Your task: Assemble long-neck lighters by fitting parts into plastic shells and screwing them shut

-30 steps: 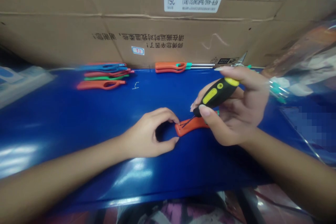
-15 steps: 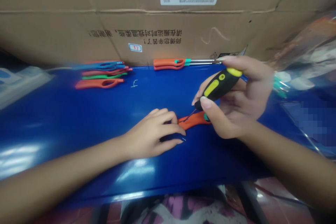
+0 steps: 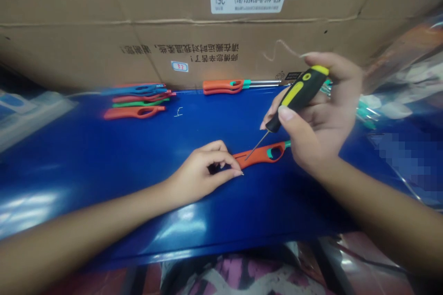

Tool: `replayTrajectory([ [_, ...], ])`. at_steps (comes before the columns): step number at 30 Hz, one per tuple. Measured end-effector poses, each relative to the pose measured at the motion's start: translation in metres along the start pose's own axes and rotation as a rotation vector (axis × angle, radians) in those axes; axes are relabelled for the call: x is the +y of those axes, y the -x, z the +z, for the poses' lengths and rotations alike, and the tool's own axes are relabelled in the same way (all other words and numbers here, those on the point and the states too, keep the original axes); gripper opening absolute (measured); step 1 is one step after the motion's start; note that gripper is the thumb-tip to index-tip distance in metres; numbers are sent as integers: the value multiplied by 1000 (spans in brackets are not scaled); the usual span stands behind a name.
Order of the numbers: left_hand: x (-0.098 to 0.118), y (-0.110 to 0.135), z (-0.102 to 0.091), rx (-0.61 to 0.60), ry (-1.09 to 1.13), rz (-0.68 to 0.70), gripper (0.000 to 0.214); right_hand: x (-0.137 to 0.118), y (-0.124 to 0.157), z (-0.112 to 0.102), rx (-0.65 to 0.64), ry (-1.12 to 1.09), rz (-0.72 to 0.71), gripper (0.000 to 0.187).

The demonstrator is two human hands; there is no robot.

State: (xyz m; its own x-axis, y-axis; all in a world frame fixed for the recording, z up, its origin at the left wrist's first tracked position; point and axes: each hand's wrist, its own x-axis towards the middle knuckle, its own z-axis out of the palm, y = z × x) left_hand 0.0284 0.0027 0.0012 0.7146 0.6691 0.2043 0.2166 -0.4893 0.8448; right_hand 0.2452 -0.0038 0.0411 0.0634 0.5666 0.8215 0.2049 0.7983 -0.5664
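Note:
An orange gas lighter [image 3: 258, 155] with a teal trigger lies on the blue table. The fingers of my left hand [image 3: 211, 166] are closed at its left end, thumb against the near side; the end itself is hidden under them. A tiny pale sliver shows at the thumb tip, too small to make out. My right hand [image 3: 321, 110] grips a black and yellow screwdriver [image 3: 294, 94], its handle slanting up to the right. The thin shaft points down-left, its tip at the lighter's face beside a dark slot. Part of the lighter's nozzle end is hidden behind my right hand.
Blue, green and orange lighter shells [image 3: 134, 112] lie at the far left. Orange lighters with metal tubes [image 3: 223, 86] rest against a cardboard box [image 3: 104, 37]. Small bent wires [image 3: 178, 112] lie mid-table. Plastic bags and teal parts [image 3: 368, 113] are at right.
My left thumb and fingers have closed together at the lighter's end, where a thin pale piece lay beside them. My right hand and screwdriver have risen slightly, uncovering the trigger.

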Motion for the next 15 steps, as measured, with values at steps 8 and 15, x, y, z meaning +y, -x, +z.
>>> replayTrajectory([
  [8,-2,-6,-7,291,386,-265,20,10,0,2,136,-5,67,44],
  [15,-3,-5,-7,338,551,-317,18,3,2,3,129,28,40,43],
])
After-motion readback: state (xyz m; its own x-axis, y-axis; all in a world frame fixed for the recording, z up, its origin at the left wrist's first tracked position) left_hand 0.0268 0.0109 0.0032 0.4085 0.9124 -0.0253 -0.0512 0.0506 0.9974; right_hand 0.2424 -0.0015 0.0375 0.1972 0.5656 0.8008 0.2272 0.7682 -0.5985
